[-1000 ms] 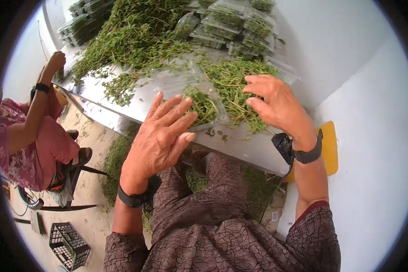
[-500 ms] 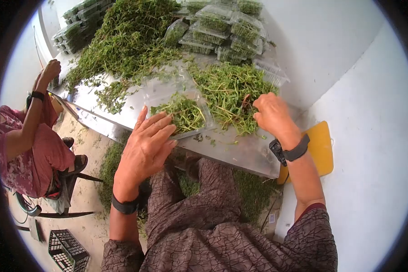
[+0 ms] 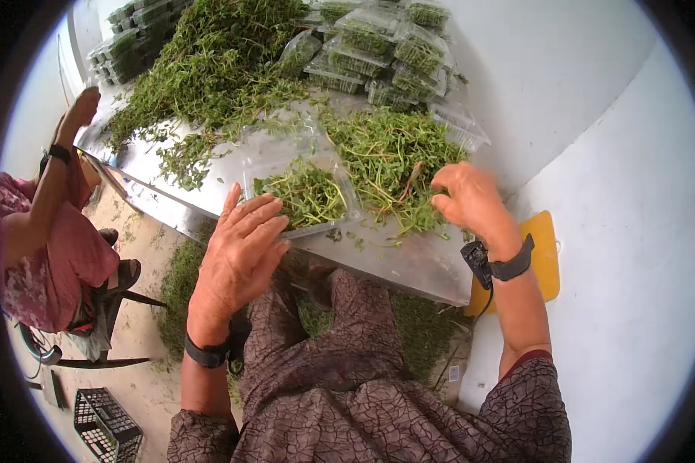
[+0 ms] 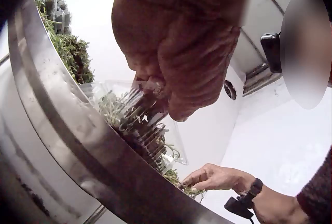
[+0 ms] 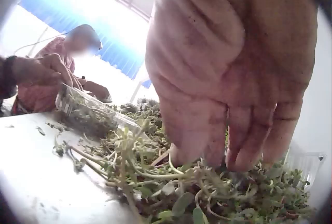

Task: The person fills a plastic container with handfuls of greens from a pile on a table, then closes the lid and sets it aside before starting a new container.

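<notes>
Currently, left hand (image 3: 243, 251) is at the near left side of a clear box (image 3: 322, 228), fingers fairly straight and touching it, thumb held apart. Box sits near the front edge of the metal table (image 3: 409, 266), lid (image 3: 282, 143) tipped back behind it, some loose greens (image 3: 305, 193) inside. Right hand (image 3: 471, 199) is at the right side of a small pile (image 3: 394, 158) of the same leafy stems, palm down, fingers bent; right wrist view shows fingertips sunk in the leaves, so cannot tell if it grips any. Pile lies just right of the box, between the two hands, with a few stray bits on the metal in front. Another clear tray (image 3: 459, 127) is behind the pile, on the wall side. Farther back: big heap (image 3: 216, 62) of greens, filled packs (image 3: 363, 46) stacked to its right, more packs (image 3: 135, 38) to its left. Both wrists carry black bands, left (image 3: 205, 353) and right (image 3: 512, 262). Yellow board (image 3: 544, 251) is beside the right forearm, by the white wall (image 3: 618, 231). Second person (image 3: 54, 278) sits at left, pinkish clothes, one arm raised. Black crate (image 3: 110, 428) on the floor lower left; more greens (image 3: 181, 285) on the floor by the table.
</notes>
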{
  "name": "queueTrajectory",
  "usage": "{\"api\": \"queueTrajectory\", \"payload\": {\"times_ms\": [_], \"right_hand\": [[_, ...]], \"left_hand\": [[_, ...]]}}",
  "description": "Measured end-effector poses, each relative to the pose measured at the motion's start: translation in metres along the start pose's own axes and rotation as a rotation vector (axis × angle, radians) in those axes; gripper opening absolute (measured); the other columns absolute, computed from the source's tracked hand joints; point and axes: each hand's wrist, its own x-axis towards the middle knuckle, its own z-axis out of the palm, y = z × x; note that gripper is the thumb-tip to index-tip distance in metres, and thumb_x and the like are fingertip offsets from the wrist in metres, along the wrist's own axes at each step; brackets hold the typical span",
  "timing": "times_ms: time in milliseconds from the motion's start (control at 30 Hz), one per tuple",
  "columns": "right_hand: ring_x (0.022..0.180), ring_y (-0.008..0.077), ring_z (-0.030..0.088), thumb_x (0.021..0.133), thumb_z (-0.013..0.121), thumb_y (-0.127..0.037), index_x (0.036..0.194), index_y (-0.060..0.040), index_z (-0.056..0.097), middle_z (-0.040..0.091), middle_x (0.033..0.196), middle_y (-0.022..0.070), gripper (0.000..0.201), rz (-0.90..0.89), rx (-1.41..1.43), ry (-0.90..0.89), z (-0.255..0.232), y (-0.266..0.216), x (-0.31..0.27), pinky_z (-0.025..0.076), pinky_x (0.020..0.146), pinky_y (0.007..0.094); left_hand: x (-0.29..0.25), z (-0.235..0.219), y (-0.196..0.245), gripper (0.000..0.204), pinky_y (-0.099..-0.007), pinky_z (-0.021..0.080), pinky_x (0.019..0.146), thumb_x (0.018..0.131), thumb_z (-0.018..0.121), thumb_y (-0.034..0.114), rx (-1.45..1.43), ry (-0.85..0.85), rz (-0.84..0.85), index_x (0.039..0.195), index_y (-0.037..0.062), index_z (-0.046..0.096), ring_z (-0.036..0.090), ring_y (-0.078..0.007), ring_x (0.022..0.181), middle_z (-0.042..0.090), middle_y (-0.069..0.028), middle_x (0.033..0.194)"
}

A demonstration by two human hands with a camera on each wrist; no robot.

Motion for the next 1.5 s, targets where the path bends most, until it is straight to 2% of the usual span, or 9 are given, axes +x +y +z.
{"api": "queueTrajectory", "payload": {"times_ms": [100,333,433,600,833,933,1100,1300,1500], "right_hand": [[0.085,0.0373,0.061,0.070,0.070,-0.014,0.077,0.0015,0.062,0.064,0.078,0.0154,0.018,-0.095,0.108,0.121,0.005,-0.007,-0.009,0.049,0.073,0.0484],[0.080,0.0372,0.062,0.067,0.071,-0.014,0.075,0.0018,0.060,0.063,0.075,0.0168,0.020,-0.139,-0.080,0.082,0.010,-0.024,-0.015,0.049,0.068,0.0489],[0.083,0.0365,0.061,0.066,0.066,-0.012,0.093,0.0002,0.068,0.063,0.081,0.0160,0.029,-0.043,-0.170,-0.115,0.009,-0.024,-0.013,0.050,0.072,0.0454],[0.066,0.0402,0.060,0.064,0.061,-0.007,0.066,-0.0004,0.062,0.057,0.064,0.0219,0.007,-0.142,-0.142,0.036,0.011,-0.019,-0.013,0.050,0.060,0.0482],[0.066,0.0398,0.059,0.069,0.059,-0.009,0.078,0.0002,0.067,0.062,0.072,0.0218,0.015,-0.099,0.056,0.222,-0.025,-0.018,-0.012,0.049,0.060,0.0437],[0.063,0.0362,0.060,0.072,0.059,-0.009,0.085,0.0016,0.067,0.064,0.074,0.0210,0.019,0.006,0.119,0.189,-0.042,-0.025,-0.008,0.048,0.059,0.0405],[0.061,0.0108,0.054,0.075,0.059,-0.005,0.091,0.0047,0.065,0.061,0.067,0.0112,0.020,0.036,0.393,0.211,-0.057,-0.046,0.000,0.043,0.057,0.0296],[0.064,0.0065,0.050,0.078,0.063,-0.003,0.091,0.0078,0.065,0.060,0.070,0.0023,0.017,-0.014,0.571,0.196,-0.071,-0.078,0.015,0.041,0.058,0.0248],[0.065,0.0088,0.056,0.077,0.063,-0.004,0.093,0.0056,0.067,0.064,0.074,0.0092,0.019,-0.181,0.623,0.177,-0.052,-0.106,0.031,0.045,0.060,0.0264]], "left_hand": [[-0.004,0.002,-0.002,0.033,-0.0562,0.026,0.116,0.070,0.072,-0.001,-0.002,0.012,-0.025,0.103,0.0023,0.068,0.057,-0.0317,0.120,0.066,-0.0142,0.117],[-0.006,-0.001,-0.002,0.035,-0.0559,0.027,0.116,0.068,0.073,-0.002,0.004,0.041,-0.029,0.102,0.0020,0.068,0.058,-0.0307,0.119,0.067,-0.0135,0.117],[-0.005,-0.001,-0.001,0.035,-0.0559,0.027,0.116,0.066,0.073,-0.002,0.001,0.044,-0.029,0.101,0.0021,0.068,0.058,-0.0305,0.119,0.067,-0.0134,0.117],[-0.007,-0.001,-0.002,0.036,-0.0563,0.028,0.116,0.066,0.073,-0.003,0.002,0.065,-0.026,0.101,0.0024,0.068,0.057,-0.0308,0.120,0.066,-0.0135,0.118],[-0.009,0.000,-0.006,0.035,-0.0565,0.029,0.115,0.069,0.073,0.000,-0.007,0.069,-0.012,0.103,0.0038,0.068,0.056,-0.0305,0.122,0.065,-0.0133,0.120],[-0.011,0.001,-0.008,0.035,-0.0563,0.028,0.116,0.071,0.073,0.001,-0.011,0.076,-0.011,0.105,0.0042,0.068,0.056,-0.0305,0.123,0.065,-0.0128,0.122],[-0.013,0.002,-0.008,0.037,-0.0556,0.027,0.116,0.071,0.073,0.000,-0.047,0.087,-0.010,0.108,0.0050,0.067,0.054,-0.0311,0.124,0.064,-0.0124,0.123],[-0.015,-0.001,-0.010,0.041,-0.0549,0.027,0.116,0.070,0.073,-0.001,-0.037,0.088,-0.019,0.110,0.0047,0.065,0.053,-0.0325,0.125,0.063,-0.0133,0.124],[-0.018,-0.004,-0.011,0.044,-0.0553,0.027,0.116,0.070,0.073,-0.001,-0.056,0.110,-0.026,0.112,0.0043,0.064,0.051,-0.0337,0.126,0.061,-0.0137,0.126]]}}
